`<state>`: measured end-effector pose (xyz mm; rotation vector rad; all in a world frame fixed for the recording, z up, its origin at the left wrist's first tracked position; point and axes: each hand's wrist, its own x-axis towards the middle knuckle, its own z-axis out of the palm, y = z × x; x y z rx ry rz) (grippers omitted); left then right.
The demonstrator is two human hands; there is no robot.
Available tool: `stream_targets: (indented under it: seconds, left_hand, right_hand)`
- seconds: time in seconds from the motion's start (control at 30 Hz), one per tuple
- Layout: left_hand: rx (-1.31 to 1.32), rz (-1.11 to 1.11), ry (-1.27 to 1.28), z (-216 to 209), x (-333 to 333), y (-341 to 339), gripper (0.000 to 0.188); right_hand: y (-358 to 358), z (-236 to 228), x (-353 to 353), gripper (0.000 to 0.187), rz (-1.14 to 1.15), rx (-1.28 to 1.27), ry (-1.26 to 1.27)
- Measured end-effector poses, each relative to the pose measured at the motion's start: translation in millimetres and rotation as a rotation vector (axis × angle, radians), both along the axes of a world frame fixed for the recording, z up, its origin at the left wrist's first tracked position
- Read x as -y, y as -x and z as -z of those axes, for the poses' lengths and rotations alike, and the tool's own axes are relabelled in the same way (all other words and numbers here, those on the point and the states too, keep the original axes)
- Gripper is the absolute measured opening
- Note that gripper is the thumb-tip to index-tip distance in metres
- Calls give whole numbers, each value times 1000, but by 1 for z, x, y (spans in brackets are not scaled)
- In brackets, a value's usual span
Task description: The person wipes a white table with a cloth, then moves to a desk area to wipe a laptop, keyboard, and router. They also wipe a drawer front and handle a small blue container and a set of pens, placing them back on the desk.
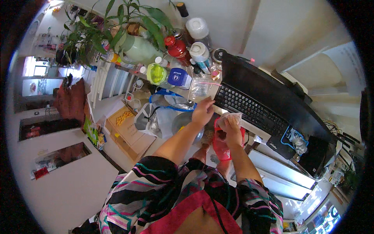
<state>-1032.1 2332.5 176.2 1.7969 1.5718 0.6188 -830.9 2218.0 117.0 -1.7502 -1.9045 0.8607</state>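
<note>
"Right hand [232,132]?"
"Fingers closed around a pale crumpled wad [233,116], just in front of the keyboard [249,108]."
"Left hand [202,112]?"
"At the keyboard's left end; whether its fingers grip anything, I cannot tell."
"Nearby?"
"Black monitor [272,85], behind the keyboard."

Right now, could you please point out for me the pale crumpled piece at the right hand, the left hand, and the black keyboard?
Pale crumpled piece [235,116]: head view, its upper part.
Left hand [202,112]: head view, back of the hand.
Black keyboard [251,109]: head view, keys near its middle.
</note>
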Motion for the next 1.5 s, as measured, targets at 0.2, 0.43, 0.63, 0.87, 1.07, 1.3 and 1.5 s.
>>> stream_targets:
  seconds: [0.2,0.43,0.63,0.87,1.07,1.3,1.5]
  left_hand:
    - [368,-663,159,57,-21,60,26]
    - [-22,-833,55,81,-46,55,35]
    - [-134,-697,70,74,-54,47,32]
    - [140,-713,197,65,-56,69,34]
    - [411,-725,132,49,-24,85,40]
    - [203,-659,-29,-7,-25,90,40]
    - [304,-730,93,28,-41,54,44]
  right_hand:
    - [52,-35,-40,54,-172,74,41]
    - [59,-28,-47,54,-221,75,25]
    - [62,-31,-47,62,-190,99,50]
    - [76,-38,-52,64,-177,91,85]
    - [96,-39,-70,64,-244,16,86]
    - [75,-34,-73,58,-278,38,150]
    - [19,-44,-39,61,-157,76,107]
